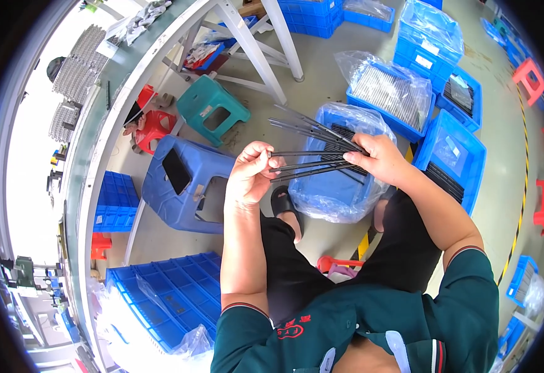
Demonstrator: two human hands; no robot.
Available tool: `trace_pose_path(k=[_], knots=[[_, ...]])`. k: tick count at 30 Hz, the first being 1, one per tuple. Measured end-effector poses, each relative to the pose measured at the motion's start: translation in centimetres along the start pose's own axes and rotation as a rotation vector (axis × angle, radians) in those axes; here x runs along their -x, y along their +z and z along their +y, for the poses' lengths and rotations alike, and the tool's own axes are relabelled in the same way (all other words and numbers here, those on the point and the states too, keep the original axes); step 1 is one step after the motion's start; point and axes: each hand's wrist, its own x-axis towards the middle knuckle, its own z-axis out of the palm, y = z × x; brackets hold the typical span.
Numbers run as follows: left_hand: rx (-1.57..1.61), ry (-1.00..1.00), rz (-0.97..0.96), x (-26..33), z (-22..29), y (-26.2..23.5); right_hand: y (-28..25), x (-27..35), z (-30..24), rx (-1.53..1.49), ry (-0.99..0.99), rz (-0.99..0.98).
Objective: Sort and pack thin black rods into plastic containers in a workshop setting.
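From the right hand (pixel 376 158) fan slender black rods (pixel 309 153).

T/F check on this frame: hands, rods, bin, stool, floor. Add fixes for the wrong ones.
1. The right hand grips a fan of black rods. True.
2. The left hand is well away from the rods. False: its fingertips are at the ends of some.
3. Clear plastic is draped over the bin below the rods. True.
4. The green stool is to the right of both hands. False: it is to their left.
5. The floor stripe at far right is yellow and black. True.
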Motion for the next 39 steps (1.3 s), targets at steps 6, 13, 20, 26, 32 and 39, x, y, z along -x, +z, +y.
trace_pose_path(k=[6, 13, 20, 26, 32, 39], knots=[[-0.647, 0.221, 0.357, 0.1, 0.2, 1.8, 0.4, -0.4, 0.3, 0.081, 0.034, 0.020], [-0.708, 0.118, 0.341, 0.3, 0.6, 1.5, 0.5, -0.5, 0.0, 0.043, 0.083, -0.086], [-0.641, 0.236, 0.447, 0.6, 1.6, 0.4, 0.8, -0.3, 0.2, -0.434, 0.350, -0.267], [-0.599, 0.223, 0.385, 0.4, 1.3, 0.5, 0.6, -0.2, -0.6, -0.649, 0.481, -0.387], [-0.574, 0.229, 0.358, 0.3, 0.9, 0.5, -0.3, -0.2, -1.0, -0.622, 0.481, -0.494], [-0.603, 0.185, 0.286, 0.6, 1.1, -0.2, -0.4, -0.1, -1.0, -0.602, 0.468, -0.536]])
